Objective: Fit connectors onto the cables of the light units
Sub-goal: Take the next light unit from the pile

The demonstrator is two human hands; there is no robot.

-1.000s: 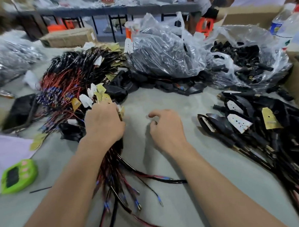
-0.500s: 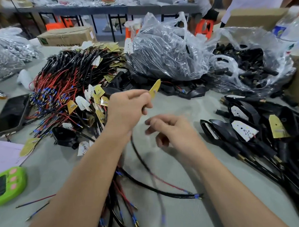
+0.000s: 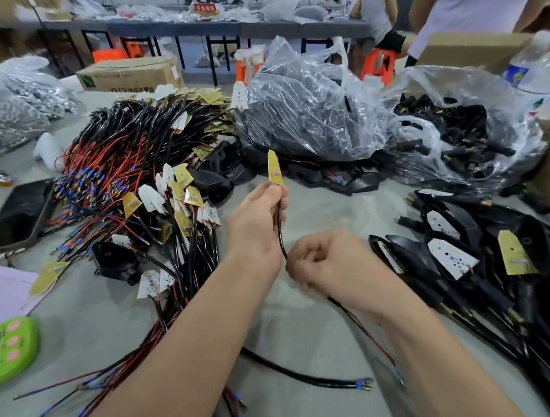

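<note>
My left hand (image 3: 255, 231) pinches the top of a black cable (image 3: 280, 236) just under its yellow light unit (image 3: 274, 169), which stands upright above the middle of the worktop (image 3: 330, 206). My right hand (image 3: 328, 264) is curled round the same cable lower down. From there the wire runs under the wrist to blue-tipped ends (image 3: 399, 373) towards the near edge. By the left edge lies a heap (image 3: 124, 170) of light units with red and black cables. Along the far edge a clear bag (image 3: 307, 112) bulges with black parts I cannot identify. Beside it, towards the far right corner, an open bag (image 3: 523, 153) holds black connectors (image 3: 453, 131). Black housings (image 3: 457, 228) crowd the right edge.
</note>
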